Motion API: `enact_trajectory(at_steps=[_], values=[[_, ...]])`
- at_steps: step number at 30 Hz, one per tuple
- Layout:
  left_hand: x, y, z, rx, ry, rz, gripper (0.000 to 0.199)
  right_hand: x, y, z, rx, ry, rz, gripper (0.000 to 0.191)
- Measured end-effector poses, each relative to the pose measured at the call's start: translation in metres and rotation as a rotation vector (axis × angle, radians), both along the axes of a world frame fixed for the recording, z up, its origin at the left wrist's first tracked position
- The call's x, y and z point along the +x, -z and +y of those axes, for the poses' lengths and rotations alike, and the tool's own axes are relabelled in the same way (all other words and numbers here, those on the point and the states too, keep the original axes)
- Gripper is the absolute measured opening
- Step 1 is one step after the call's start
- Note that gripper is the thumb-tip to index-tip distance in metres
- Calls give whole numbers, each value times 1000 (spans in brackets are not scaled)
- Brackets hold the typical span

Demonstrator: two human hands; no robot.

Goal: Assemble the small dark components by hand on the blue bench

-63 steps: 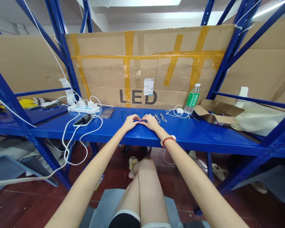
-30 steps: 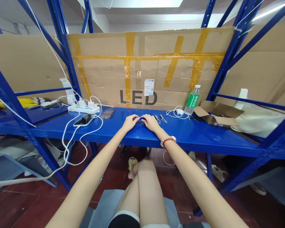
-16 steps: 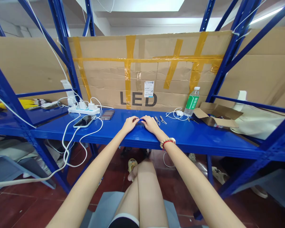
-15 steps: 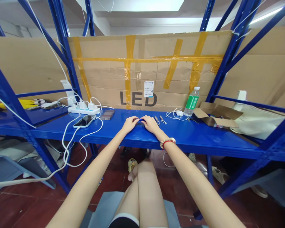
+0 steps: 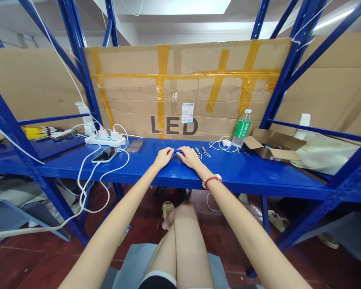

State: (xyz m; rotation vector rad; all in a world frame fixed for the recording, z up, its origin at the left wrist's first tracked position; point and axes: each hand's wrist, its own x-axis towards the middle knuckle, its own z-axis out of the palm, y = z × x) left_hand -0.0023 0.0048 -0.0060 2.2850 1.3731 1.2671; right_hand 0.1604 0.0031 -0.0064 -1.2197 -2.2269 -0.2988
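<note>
Over the middle of the blue tabletop (image 5: 132,166), my left hand (image 5: 164,157) pinches one end of a slim blue rod-like piece (image 5: 178,151). The other end is between the fingers of my right hand (image 5: 189,156), which wears a beaded bracelet. Too little of the piece shows between the fingertips to tell its kind. Just right of my right hand lie two small metal clips with loop ends, one nearer (image 5: 198,153) and one farther (image 5: 205,151).
At left are a white power strip (image 5: 105,140) with plugs, a phone (image 5: 104,155) and looping white cables. To the right stand a coiled white cable (image 5: 221,143), a green-labelled bottle (image 5: 242,128) and an open cardboard box (image 5: 273,154). A cardboard wall (image 5: 132,98) closes the back.
My fingertips have drawn slightly apart, so more of the blue piece shows between them. The clips and other things on the tabletop lie as before.
</note>
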Motion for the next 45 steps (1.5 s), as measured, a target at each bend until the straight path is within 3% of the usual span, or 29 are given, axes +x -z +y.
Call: enact_trajectory(at_steps=[21, 32, 45], values=[[1, 1, 1, -22, 12, -38, 36, -1, -3, -2, 6, 16, 15, 29], [1, 3, 5, -66, -3, -179, 32, 1, -1, 4, 22, -2, 16, 35], [-2, 8, 12, -94, -17, -296, 44, 2, 1, 7, 14, -9, 12, 30]])
